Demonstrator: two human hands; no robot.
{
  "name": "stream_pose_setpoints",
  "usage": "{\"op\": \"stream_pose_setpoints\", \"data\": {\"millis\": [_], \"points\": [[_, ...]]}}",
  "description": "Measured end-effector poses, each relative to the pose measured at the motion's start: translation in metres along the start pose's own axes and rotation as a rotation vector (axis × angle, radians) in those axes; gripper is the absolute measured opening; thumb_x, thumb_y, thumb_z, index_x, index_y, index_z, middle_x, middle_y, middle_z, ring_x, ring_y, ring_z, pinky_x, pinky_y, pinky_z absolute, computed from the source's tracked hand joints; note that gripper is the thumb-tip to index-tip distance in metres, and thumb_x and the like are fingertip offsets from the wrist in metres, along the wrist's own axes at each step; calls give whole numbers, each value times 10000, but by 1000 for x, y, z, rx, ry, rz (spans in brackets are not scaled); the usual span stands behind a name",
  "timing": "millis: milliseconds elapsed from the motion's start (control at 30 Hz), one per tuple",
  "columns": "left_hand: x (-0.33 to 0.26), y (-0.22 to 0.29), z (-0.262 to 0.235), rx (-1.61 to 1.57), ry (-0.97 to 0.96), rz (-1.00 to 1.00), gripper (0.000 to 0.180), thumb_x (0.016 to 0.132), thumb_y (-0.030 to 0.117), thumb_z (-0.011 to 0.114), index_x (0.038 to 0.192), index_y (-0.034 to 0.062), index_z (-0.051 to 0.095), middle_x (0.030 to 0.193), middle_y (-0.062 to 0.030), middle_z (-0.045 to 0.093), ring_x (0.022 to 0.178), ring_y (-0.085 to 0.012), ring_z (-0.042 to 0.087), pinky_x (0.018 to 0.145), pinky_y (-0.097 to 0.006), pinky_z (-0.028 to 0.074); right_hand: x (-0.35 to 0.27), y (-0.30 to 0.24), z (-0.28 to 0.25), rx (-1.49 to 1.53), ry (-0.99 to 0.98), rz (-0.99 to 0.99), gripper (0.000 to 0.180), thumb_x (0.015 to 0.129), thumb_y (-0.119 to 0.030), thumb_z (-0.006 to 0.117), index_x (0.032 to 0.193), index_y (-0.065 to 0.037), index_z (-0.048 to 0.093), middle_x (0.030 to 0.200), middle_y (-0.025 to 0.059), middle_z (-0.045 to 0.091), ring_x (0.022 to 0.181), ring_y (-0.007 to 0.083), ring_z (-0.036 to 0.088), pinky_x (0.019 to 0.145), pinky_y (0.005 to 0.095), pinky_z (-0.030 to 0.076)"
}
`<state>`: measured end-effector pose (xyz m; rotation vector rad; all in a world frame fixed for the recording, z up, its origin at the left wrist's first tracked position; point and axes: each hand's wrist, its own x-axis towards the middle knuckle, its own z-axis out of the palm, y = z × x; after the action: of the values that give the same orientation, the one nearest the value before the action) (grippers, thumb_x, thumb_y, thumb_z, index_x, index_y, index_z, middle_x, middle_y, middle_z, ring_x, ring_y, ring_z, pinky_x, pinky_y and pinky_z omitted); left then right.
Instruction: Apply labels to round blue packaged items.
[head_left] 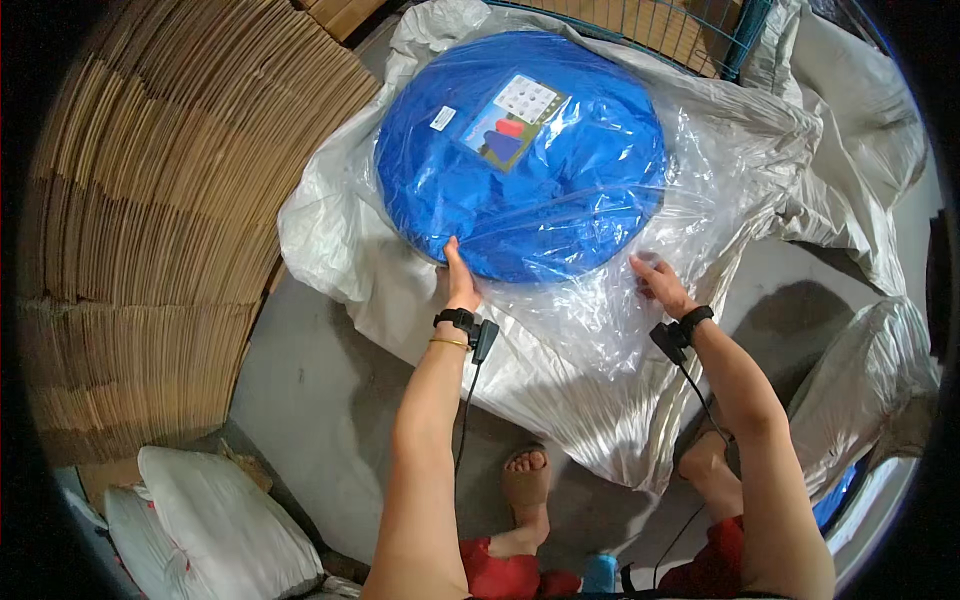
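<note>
A large, flat, round blue package [520, 220] lies on silvery-white woven sheeting, sealed in a clear plastic bag [690, 210]. A picture label [510, 125] and a small white sticker show on its top. My left hand [460, 277] grips the package's near left rim, thumb on top and fingers partly hidden below. At the near right, my right hand [662, 284] is closed on the loose, crumpled edge of the clear plastic bag. Both wrists wear black straps with small cabled devices.
Tall stacks of flattened cardboard [170, 200] stand along the left. The woven sheeting [600, 420] spreads over the grey floor [300, 360]. White sacks [215, 520] sit at the lower left, and another bulging sack [865, 370] at the right. A green wire cage [690, 30] stands behind.
</note>
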<state>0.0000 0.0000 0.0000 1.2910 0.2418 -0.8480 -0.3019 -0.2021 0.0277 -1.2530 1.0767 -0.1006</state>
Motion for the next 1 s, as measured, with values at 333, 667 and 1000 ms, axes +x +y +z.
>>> {"op": "stream_pose_setpoints", "data": {"millis": [333,667,1000], "points": [[-51,37,27,239,56,-150,790,777,617,459,1327,73,294,1311,-140,368,1194,-289,367,987,-447,287,-18,10,-51,-209,119,3,269,795,-180,570,625,28,571,566,69,555,502,120,523,454,266,423],[-146,-71,64,2059,-975,960,535,735,250,575,1248,170,445,1396,-174,232,1302,-357,172,974,-639,152,-267,-105,-136,-273,-76,-148,194,859,-181,563,873,12,560,748,49,590,675,112,564,603,241,467],[-184,-55,14,1947,-1197,133,549,764,280,587,1219,2,456,1239,-192,467,1164,-314,427,981,-373,339,-553,-47,-254,15,845,-255,207,883,-233,520,924,-35,567,824,27,587,709,85,550,653,220,450]]}}
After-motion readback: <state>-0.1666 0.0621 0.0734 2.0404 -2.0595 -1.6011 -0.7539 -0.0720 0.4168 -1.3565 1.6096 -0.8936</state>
